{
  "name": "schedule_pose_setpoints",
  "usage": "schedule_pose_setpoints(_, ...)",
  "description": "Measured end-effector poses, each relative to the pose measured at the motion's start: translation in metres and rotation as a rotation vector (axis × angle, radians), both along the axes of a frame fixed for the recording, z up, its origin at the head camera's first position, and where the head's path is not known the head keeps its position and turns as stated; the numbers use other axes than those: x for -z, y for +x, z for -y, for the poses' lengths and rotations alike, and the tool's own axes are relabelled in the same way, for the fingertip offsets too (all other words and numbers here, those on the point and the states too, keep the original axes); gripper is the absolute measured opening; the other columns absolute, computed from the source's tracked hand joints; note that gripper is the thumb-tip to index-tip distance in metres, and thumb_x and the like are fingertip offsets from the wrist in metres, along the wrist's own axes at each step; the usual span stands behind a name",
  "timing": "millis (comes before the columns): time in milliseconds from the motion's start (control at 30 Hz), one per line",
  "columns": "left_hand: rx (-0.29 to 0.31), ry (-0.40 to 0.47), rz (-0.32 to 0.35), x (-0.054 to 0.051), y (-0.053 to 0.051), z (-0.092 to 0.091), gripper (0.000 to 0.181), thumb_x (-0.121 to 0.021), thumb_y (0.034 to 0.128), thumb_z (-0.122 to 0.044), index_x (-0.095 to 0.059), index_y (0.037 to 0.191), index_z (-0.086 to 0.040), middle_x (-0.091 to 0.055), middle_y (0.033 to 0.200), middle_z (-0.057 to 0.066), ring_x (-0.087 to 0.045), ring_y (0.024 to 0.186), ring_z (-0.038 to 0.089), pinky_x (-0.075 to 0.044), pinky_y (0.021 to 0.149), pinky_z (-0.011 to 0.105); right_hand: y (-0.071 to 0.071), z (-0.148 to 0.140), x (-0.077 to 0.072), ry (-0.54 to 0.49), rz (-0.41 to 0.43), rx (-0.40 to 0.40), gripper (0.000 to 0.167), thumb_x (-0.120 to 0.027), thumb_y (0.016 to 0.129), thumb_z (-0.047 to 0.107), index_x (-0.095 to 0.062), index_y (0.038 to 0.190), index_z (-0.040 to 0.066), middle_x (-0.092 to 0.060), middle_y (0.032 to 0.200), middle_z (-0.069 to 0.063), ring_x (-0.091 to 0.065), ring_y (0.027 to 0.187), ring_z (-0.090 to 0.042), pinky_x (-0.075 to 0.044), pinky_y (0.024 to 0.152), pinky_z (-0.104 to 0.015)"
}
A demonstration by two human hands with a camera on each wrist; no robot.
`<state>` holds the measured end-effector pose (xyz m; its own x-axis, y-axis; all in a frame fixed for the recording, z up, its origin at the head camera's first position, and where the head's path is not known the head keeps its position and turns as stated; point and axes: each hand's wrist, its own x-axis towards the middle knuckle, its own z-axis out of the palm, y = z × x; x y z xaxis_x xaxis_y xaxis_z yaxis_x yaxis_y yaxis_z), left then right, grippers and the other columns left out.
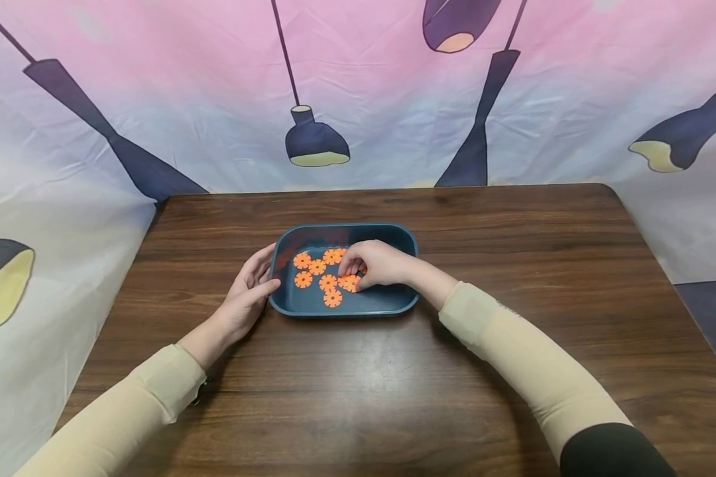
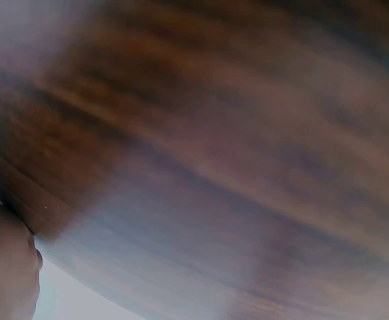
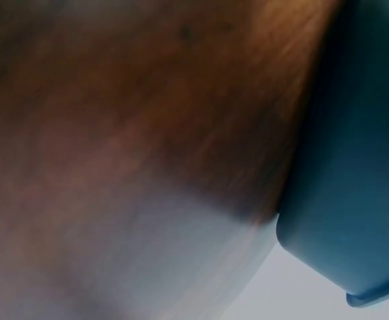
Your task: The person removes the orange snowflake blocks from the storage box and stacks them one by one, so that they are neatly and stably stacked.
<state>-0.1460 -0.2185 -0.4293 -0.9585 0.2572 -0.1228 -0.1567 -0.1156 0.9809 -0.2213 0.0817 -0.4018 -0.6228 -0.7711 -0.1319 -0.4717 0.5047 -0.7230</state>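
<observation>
A dark blue rectangular tray [image 1: 370,313] with rounded corners stands on the wooden table. Several orange notched plastic discs [image 1: 303,279], flower-like in outline, lie on its floor. My left hand [image 1: 247,295] holds the tray's left end, thumb at the rim and fingers along the outer wall. My right hand [image 1: 377,264] reaches over the right rim into the tray; its curled fingers and thumb are around an orange disc [image 1: 350,284], and the palm side is hidden. The right wrist view shows only the tray's outer wall [image 3: 354,173] and blurred table.
The brown wood-grain table [image 1: 358,391] extends to both sides and in front of the tray. Behind it hangs a pastel cloth [image 1: 382,86] printed with dark lamps, which also runs down both sides.
</observation>
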Motion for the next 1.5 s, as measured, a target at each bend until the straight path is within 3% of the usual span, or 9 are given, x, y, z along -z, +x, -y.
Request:
schedule_pose_setpoints(567,0.001,-0.005,0.034,0.000,-0.002,0.001,0.065,-0.052,0.1064,0.002,-0.033,0.164,-0.021,-0.037,0.164,-0.005,-0.018,0.163,0.024,-0.042,0.112,0.013,0.004,0.002,-0.001,0.051,-0.050,0.036,0.020,-0.085,0.089,0.005,-0.077,0.107,0.009,-0.071,0.105,-0.006,-0.062,0.092,-0.017,-0.053,0.083,-0.025)
schedule_pose_setpoints(833,0.000,-0.002,0.039,-0.002,-0.002,0.001,0.063,-0.054,0.1077,-0.002,-0.034,0.164,-0.022,-0.036,0.164,-0.004,-0.014,0.165,0.029,-0.043,0.111,0.013,0.001,0.000,-0.001,-0.004,-0.010,0.053,0.008,-0.077,0.095,0.003,-0.078,0.101,0.009,-0.074,0.096,-0.005,-0.063,0.085,-0.014,-0.054,0.078,-0.022)
schedule_pose_setpoints(1100,0.003,-0.006,0.048,-0.003,-0.001,0.000,0.062,-0.054,0.1077,-0.003,-0.034,0.163,-0.023,-0.034,0.167,0.000,-0.014,0.165,0.029,-0.043,0.111,0.013,-0.003,-0.006,-0.007,-0.072,0.023,0.055,0.006,-0.073,0.099,0.005,-0.078,0.101,0.008,-0.077,0.097,-0.006,-0.066,0.085,-0.014,-0.055,0.079,-0.023)
schedule_pose_setpoints(1300,-0.001,0.004,0.046,-0.002,-0.001,0.000,0.063,-0.055,0.1075,-0.003,-0.034,0.163,-0.022,-0.039,0.161,-0.006,-0.016,0.165,0.028,-0.043,0.112,0.013,-0.007,-0.016,-0.015,-0.136,0.031,0.085,0.007,-0.071,0.099,0.003,-0.076,0.103,0.005,-0.077,0.097,-0.009,-0.069,0.085,-0.017,-0.059,0.079,-0.029)
schedule_pose_setpoints(1500,-0.003,0.001,0.049,-0.002,-0.001,0.000,0.061,-0.054,0.1078,-0.004,-0.035,0.163,-0.023,-0.036,0.165,-0.002,-0.015,0.165,0.029,-0.042,0.112,0.013,-0.009,-0.031,-0.027,-0.141,0.048,0.143,0.006,-0.075,0.098,0.005,-0.078,0.103,0.006,-0.077,0.097,-0.009,-0.069,0.087,-0.018,-0.057,0.081,-0.029)
